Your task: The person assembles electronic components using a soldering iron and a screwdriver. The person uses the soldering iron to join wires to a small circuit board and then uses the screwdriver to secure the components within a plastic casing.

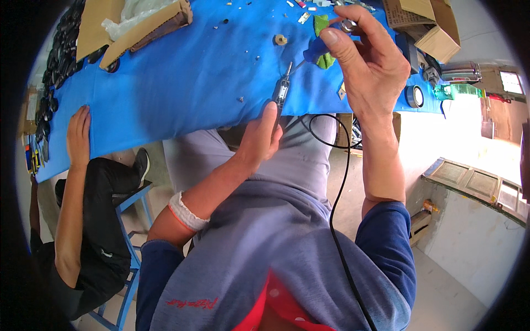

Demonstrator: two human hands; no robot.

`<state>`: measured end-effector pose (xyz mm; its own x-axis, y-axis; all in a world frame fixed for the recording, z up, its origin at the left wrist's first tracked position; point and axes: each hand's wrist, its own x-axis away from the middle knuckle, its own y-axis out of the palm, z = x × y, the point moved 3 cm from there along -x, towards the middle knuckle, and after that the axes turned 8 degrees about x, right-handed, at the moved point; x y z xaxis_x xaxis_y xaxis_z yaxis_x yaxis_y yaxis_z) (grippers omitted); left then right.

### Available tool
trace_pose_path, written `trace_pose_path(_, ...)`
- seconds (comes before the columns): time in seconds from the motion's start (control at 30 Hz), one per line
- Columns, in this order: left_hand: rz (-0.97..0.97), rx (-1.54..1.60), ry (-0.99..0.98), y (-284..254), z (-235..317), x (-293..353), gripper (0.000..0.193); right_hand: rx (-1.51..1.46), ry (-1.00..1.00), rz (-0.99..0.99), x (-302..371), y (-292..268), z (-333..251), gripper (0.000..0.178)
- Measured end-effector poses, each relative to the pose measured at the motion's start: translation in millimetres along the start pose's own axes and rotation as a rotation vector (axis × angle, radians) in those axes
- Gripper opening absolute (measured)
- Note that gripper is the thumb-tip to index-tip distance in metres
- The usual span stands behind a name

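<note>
My left hand [258, 138] is closed around a slim black tool [282, 91] with a pale inner section and a thin metal tip pointing away from me. I cannot make out what kind of tool it is. Over the table, my right hand [371, 66] grips a blue-handled screwdriver [316, 51] between thumb and fingers. Its thin shaft slants down and left toward the black tool's tip; whether they touch is unclear. A shiny metal piece [348, 25] shows at the fingertips. Behind the screwdriver lies a green pad [322, 26].
Small parts and a brass-coloured round piece [281, 39] lie on the blue cloth [187, 77]. Cardboard boxes [144, 30] stand at both far sides. A roll of tape [414, 96] sits at right. A black cable [338, 237] hangs over my front. Another person's hand [79, 135] rests at the left edge.
</note>
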<state>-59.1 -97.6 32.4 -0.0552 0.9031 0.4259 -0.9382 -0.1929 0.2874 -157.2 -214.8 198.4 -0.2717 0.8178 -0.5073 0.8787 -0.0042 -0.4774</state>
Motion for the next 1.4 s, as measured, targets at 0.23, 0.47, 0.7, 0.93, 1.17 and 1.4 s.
trace_pose_path(0.23, 0.003, -0.015, 0.046, -1.4, 1.5, -0.3, 0.065, -0.147, 0.042, -0.079, -1.9, 4.0, -1.3, 0.025)
trace_pose_path(0.47, 0.090, 0.203, -0.274, -0.6, -4.0, -0.3, 0.065, -0.248, -0.130, -0.116, -2.5, 2.7, 0.4, 0.026)
trace_pose_path(0.7, 0.106, 0.224, -0.326, 1.3, 1.5, 2.6, 0.064, 0.001, -0.132, -0.011, 3.7, 4.0, 2.8, 0.027)
trace_pose_path(0.93, 0.083, 0.149, -0.187, -1.4, -8.9, -2.6, 0.063, 0.185, -0.132, 0.031, 0.2, 1.9, -10.0, 0.026)
trace_pose_path(1.17, 0.066, 0.254, -0.394, -0.1, 1.6, 3.9, 0.063, -0.264, -0.058, -0.154, -11.3, 0.5, 14.5, 0.027)
trace_pose_path(1.4, 0.100, 0.218, -0.330, 3.0, 1.5, 2.9, 0.063, -0.177, -0.005, -0.071, -3.4, 5.6, 11.0, 0.032)
